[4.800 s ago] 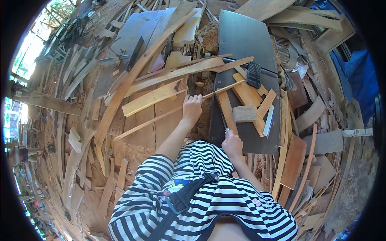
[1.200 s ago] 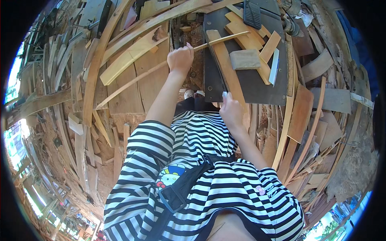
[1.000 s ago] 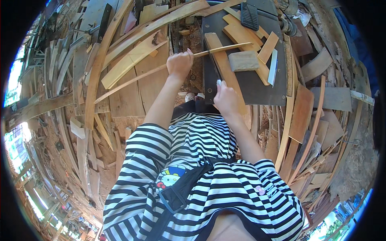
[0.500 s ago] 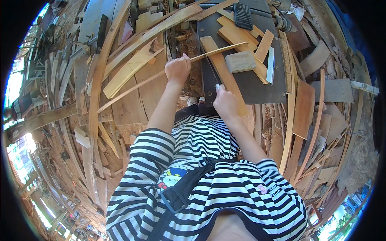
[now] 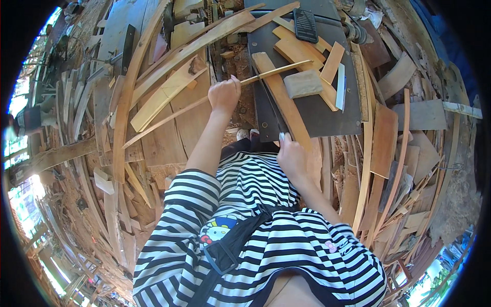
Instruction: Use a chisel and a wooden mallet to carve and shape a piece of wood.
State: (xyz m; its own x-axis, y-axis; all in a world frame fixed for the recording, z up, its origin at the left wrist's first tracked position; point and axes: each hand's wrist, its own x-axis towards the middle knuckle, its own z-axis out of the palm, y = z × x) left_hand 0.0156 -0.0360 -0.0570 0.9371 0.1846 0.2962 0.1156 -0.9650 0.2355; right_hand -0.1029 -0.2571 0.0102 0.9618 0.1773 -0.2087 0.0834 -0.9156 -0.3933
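My left hand [image 5: 224, 95] is closed around a long thin wooden stick [image 5: 277, 69], which lies diagonally across the left boards and the dark machine plate at right. Lower and to the right, my right hand [image 5: 290, 156] grips the light handle of a long dark blade [image 5: 268, 97], perhaps a saw, crossing the stick near the plate's left edge. Beside the blade lie a light brown plank [image 5: 279, 92], a greyish wooden block [image 5: 303, 84] and several small boards [image 5: 332, 64]. The far part of the blade is thin and hard to make out.
Long curved offcuts [image 5: 124, 128] cross the left boards [image 5: 161, 143]. A black ridged rectangular object [image 5: 305, 24] lies on the dark plate [image 5: 342, 123], with a metal fitting [image 5: 356, 31] at its right. Loose scrap wood [image 5: 383, 143] is piled on both sides. My feet [image 5: 245, 134] show in the gap.
My right hand with the blade has moved back toward my body since half a second ago, after being farther forward. My left hand stays on the stick; the whole view has shifted slightly.
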